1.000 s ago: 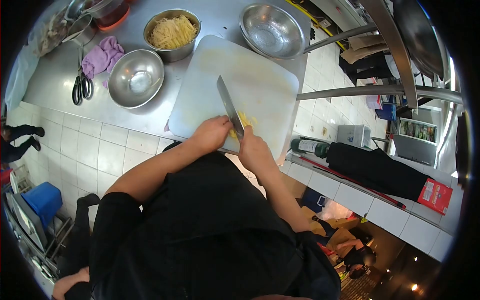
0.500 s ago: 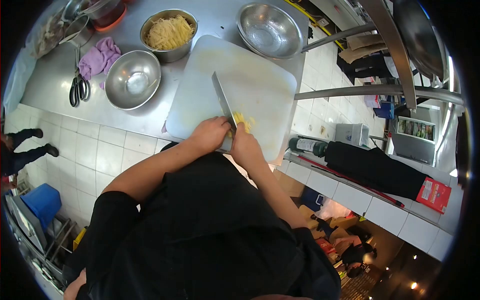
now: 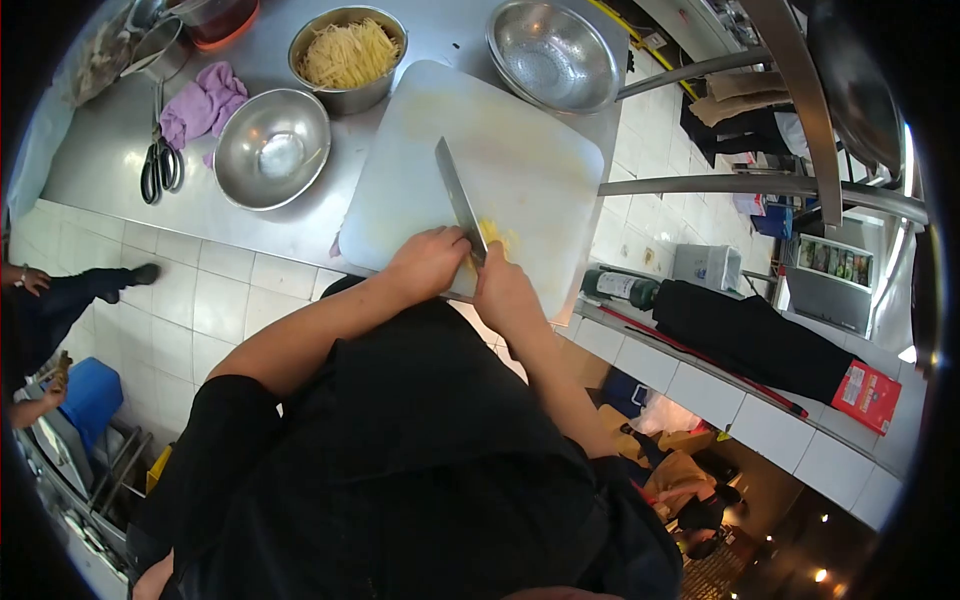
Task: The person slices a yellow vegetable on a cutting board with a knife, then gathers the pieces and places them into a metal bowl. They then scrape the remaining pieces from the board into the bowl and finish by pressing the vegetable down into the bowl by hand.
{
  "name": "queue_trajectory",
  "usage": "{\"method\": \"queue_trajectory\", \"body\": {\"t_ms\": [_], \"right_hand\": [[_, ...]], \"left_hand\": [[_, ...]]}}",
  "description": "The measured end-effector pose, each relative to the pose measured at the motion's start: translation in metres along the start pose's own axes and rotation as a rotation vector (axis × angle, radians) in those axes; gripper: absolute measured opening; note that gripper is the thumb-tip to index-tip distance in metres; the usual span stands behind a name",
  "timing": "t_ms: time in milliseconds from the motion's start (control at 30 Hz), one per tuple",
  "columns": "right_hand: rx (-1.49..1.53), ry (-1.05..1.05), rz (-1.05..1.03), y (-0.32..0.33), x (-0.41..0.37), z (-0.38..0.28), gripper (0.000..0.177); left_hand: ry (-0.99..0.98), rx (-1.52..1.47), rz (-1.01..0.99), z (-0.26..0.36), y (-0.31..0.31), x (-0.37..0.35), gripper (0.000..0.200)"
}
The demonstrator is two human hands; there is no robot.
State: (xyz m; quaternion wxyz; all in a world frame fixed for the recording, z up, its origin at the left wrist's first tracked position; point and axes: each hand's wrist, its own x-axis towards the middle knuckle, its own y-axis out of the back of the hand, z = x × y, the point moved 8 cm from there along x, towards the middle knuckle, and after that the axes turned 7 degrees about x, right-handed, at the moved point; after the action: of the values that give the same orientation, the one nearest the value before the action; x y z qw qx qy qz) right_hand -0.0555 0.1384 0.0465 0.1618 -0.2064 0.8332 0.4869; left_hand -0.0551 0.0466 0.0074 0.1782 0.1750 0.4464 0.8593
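Observation:
My right hand (image 3: pixel 508 295) is closed round the handle of a kitchen knife (image 3: pixel 456 190). The blade points away from me, over a white cutting board (image 3: pixel 400 190). Beside the blade's left face, my left hand (image 3: pixel 430 262) has its fingers curled down, with a bit of yellow food just showing under the fingertips; its kind is hidden. Thin yellow cut pieces (image 3: pixel 497 237) lie on the board along the blade's right side, close to my right knuckles.
Behind the board stands a steel bowl of pale yellow shreds (image 3: pixel 350 55). An empty steel bowl (image 3: pixel 272 150), a purple cloth (image 3: pixel 203 103) and scissors (image 3: pixel 160 170) are to the left. A perforated steel bowl (image 3: pixel 553 55) sits back right. A person's leg (image 3: pixel 65 300) shows at far left.
The view has shifted slightly. Both hands and the knife keep nearly the same place on the board. At far left, a person has come closer, with hands now showing.

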Motion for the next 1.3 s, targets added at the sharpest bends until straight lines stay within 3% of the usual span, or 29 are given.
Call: {"method": "queue_trajectory", "body": {"t_ms": [233, 867, 1067, 1300], "right_hand": [[-0.005, -0.018, -0.027, 0.002, -0.003, -0.002, 0.022], [0.081, 0.024, 0.065, -0.015, 0.002, 0.01, 0.02], [0.069, 0.028, 0.063, -0.017, 0.002, 0.01, 0.021], [0.052, 0.035, 0.088, -0.015, 0.002, 0.008, 0.02]], "left_hand": [[-0.057, -0.035, 0.151, 0.001, 0.012, 0.001, 0.011], [-0.092, -0.002, 0.16, 0.0, 0.009, -0.003, 0.007], [0.005, -0.023, 0.099, -0.009, 0.011, 0.001, 0.007], [-0.063, -0.012, 0.182, -0.005, 0.014, 0.001, 0.008]]}}
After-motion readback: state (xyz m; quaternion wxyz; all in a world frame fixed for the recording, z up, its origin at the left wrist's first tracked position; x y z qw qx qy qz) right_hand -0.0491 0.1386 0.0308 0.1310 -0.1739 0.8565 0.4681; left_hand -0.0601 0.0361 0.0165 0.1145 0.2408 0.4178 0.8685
